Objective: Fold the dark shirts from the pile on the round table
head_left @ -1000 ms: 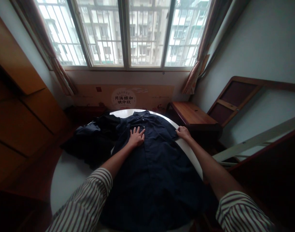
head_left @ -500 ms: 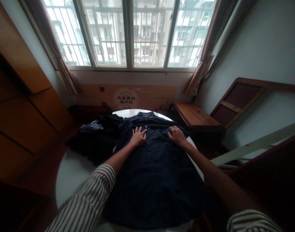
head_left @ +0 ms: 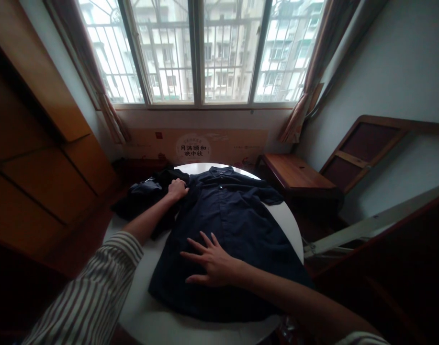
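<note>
A dark navy button-up shirt [head_left: 241, 220] lies spread front side up, its collar at the far end and its hem toward me. My right hand [head_left: 214, 263] rests flat on the lower left of the shirt, fingers spread wide. At the shirt's left sleeve, beside a heap of dark clothes [head_left: 143, 203], my left hand [head_left: 177, 189] is closed with its fingers curled on the dark cloth. Its fingertips are partly hidden. On the right, the other short sleeve [head_left: 271, 194] lies stretched out over the table.
A round white table [head_left: 143, 302] carries the shirt and the clothes heap. Behind it are a window [head_left: 222, 62] and a printed banner [head_left: 241, 143]. To the right stand a wooden bench [head_left: 298, 172] and a wooden frame with dark panels [head_left: 365, 139]. Orange-brown cabinets [head_left: 50, 182] line the left.
My left hand has moved left from the shirt's chest to its left sleeve and closed. My right hand has come from the right shoulder area down to the lower left, fingers spread.
</note>
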Demonstrator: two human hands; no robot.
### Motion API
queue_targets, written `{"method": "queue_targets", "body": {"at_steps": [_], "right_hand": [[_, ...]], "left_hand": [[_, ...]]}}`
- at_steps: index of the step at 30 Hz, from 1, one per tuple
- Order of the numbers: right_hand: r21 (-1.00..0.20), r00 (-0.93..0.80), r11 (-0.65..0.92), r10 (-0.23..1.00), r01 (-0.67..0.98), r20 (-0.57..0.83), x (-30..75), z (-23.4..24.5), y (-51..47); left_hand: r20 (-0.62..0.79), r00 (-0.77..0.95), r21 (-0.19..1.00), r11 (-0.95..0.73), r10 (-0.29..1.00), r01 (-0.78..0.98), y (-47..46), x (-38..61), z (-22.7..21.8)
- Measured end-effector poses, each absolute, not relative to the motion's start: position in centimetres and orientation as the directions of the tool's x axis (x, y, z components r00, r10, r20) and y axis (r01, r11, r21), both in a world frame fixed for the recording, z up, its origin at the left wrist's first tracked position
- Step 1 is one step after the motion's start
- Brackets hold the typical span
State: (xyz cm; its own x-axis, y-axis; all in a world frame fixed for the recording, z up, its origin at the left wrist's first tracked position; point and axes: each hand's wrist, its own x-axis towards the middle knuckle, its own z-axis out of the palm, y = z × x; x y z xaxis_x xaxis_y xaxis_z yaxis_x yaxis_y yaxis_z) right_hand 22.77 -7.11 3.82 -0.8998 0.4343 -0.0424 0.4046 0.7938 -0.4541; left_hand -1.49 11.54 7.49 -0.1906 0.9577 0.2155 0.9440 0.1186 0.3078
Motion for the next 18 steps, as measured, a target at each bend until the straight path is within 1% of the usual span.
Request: {"method": "queue_targets", "body": {"at_steps": [2, 4, 7, 10, 12, 15, 17, 18], "right_hand": [[-0.457, -0.912, 0.801, 0.406, 0.387, -0.060, 22.4, 3.6, -7.6], [-0.456, -0.918, 0.809, 0.393, 0.371, -0.052, 22.4, 3.6, -8.2], [-0.475, -0.927, 0.810, 0.374, 0.344, -0.033, 23.0, 4.2, -9.4], [-0.506, -0.939, 0.804, 0.343, 0.311, -0.032, 23.5, 4.9, -10.8], [-0.520, -0.945, 0.803, 0.327, 0.291, -0.025, 23.8, 5.3, -11.5], [-0.528, -0.953, 0.806, 0.304, 0.267, -0.018, 23.9, 5.5, -12.2], [-0.537, -0.955, 0.802, 0.297, 0.261, -0.020, 23.9, 5.5, -12.5], [-0.546, -0.954, 0.796, 0.299, 0.261, -0.021, 23.9, 5.5, -12.6]], "left_hand": [[0.211, -0.206, 0.358, 0.121, 0.955, 0.926, 12.2, -2.3, 7.8], [0.237, -0.268, 0.418, 0.151, 0.934, 0.896, 13.3, -2.9, 8.5], [0.285, -0.385, 0.505, 0.204, 0.878, 0.839, 15.0, -4.3, 10.4], [0.310, -0.462, 0.554, 0.237, 0.831, 0.798, 15.8, -6.7, 12.6], [0.314, -0.497, 0.558, 0.266, 0.809, 0.786, 15.7, -8.4, 13.7], [0.316, -0.502, 0.520, 0.295, 0.805, 0.802, 14.7, -9.6, 14.8], [0.352, -0.451, 0.468, 0.264, 0.820, 0.844, 13.9, -8.6, 14.9], [0.376, -0.399, 0.434, 0.222, 0.836, 0.873, 13.6, -7.4, 14.7]]}}
